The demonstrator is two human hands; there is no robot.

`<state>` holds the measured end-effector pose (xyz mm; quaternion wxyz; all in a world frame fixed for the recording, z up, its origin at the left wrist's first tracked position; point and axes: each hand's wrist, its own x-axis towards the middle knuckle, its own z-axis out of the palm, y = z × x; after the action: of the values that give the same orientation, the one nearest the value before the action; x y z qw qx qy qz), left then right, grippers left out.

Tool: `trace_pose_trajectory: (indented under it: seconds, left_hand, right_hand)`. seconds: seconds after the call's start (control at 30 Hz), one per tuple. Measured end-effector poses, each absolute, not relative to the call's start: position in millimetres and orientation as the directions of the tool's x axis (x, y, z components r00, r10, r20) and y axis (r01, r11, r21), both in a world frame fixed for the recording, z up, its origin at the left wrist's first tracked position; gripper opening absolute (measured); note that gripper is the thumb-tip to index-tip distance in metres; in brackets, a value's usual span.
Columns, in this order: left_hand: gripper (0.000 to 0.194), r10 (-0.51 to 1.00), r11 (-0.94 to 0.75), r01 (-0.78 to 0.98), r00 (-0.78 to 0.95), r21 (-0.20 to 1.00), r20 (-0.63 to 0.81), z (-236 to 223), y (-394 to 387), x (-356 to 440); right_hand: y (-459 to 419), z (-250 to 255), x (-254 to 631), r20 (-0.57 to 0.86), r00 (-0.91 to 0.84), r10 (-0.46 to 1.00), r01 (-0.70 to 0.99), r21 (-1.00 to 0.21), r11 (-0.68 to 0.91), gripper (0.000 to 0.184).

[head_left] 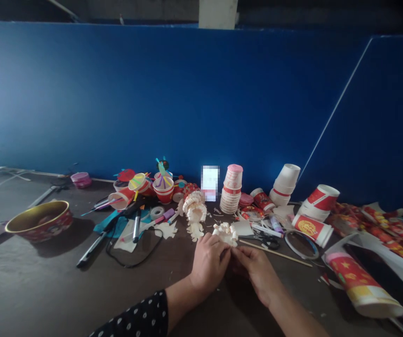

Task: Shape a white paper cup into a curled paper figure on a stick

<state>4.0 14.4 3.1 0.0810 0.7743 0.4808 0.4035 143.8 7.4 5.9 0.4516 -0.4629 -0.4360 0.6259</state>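
A white paper piece with curled strips around its edge (225, 230) is held just beyond my fingertips. My left hand (208, 260) is closed on its near side, the fingers bent over it. Thumb and index finger of my right hand (256, 269) pinch at its lower right edge, close to the left fingertips; part of the piece is hidden there. Behind my left hand lies a similar white cut-paper form with rolled strips (194, 210). A pair of black-handled scissors (270, 242) rests to the right of the held piece, near a thin wooden stick (282, 255).
Stacked paper cups (230, 199) stand at the back. A red-patterned cup (362, 285) lies at right beside a dark phone-like slab (387, 276). At left are a gold-lined bowl (40, 224), a black marker (137, 224) and a tape roll (157, 213). A blue partition (152, 93) rises behind.
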Motion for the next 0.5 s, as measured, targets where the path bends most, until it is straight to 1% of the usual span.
trace_pose_trajectory:
  seconds: [0.1, 0.23, 0.33, 0.5]
  left_hand:
    - [0.019, 0.774, -0.564, 0.673, 0.227, 0.479, 0.591, 4.0, 10.2, 4.8]
    - [0.021, 0.75, -0.588, 0.665, 0.235, 0.461, 0.618, 6.2, 6.1, 6.5]
    - [0.019, 0.741, -0.598, 0.663, 0.242, 0.45, 0.627, 8.2, 5.0, 7.4]
    - [0.018, 0.71, -0.635, 0.63, 0.248, 0.447, 0.659, 11.9, 4.1, 6.7]
  right_hand:
    - [8.6, 4.9, 144.6, -0.147, -0.173, 0.974, -0.22, -0.958, -0.183, 0.032]
    - [10.3, 2.6, 146.8, -0.136, -0.169, 0.976, -0.241, -0.955, -0.174, 0.031]
    - [11.6, 1.9, 148.0, -0.138, -0.149, 0.979, -0.222, -0.96, -0.169, 0.029]
    - [14.4, 4.4, 150.2, -0.104, -0.072, 0.992, -0.177, -0.978, -0.115, 0.027]
